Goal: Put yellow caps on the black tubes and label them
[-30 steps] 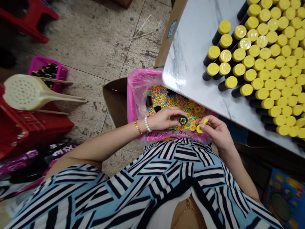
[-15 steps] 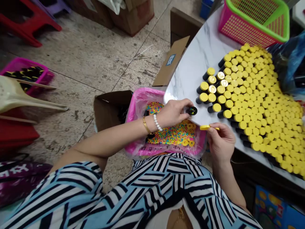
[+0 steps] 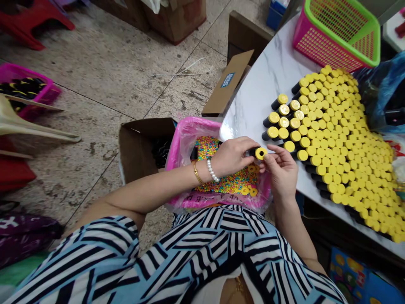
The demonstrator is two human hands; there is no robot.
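Observation:
My left hand [image 3: 232, 157] is wrapped round a short black tube [image 3: 254, 151] held over a pink tub [image 3: 183, 143] of small coloured candies [image 3: 228, 182]. A yellow cap [image 3: 260, 153] now sits on the tube's open end. My right hand [image 3: 281, 170] pinches that cap with its fingertips. Several loose yellow caps [image 3: 248, 191] lie on the candies near the tub's front. Just right of my hands, many capped black tubes [image 3: 335, 135] stand packed together on a white marble table [image 3: 257, 99].
A pink and green mesh basket [image 3: 337, 31] stands at the table's far end, a blue plastic bag [image 3: 384, 90] beside it. An open cardboard box [image 3: 141, 145] sits on the floor left of the tub. Further left are a pink crate [image 3: 27, 88] and a red stool [image 3: 34, 12].
The left hand lifted the filled tube from the tub toward the table edge. The right hand brought the yellow cap over and set it on the tube's mouth. My view swung up and right.

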